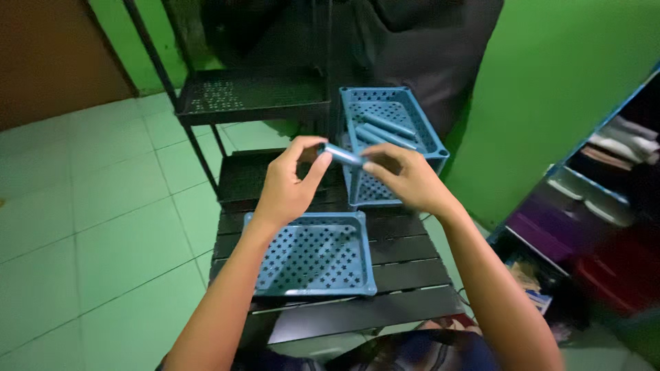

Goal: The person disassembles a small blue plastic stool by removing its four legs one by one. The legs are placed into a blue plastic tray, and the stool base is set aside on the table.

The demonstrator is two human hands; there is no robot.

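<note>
The short blue plastic tube sits pinched at both ends between my left hand and right hand, each grip clenched on it, above the dark slatted worktop. Below lies a blue perforated plastic tray. Beyond, a second blue perforated basket holds more tubes, blurred. A black metal rack stands behind.

Empty tray lies before the tube-filled tray.

Blue plastic against green walls

The blue star-perforated plastic tray lay on the black slatted table, beside pale green floor tiles.
</note>
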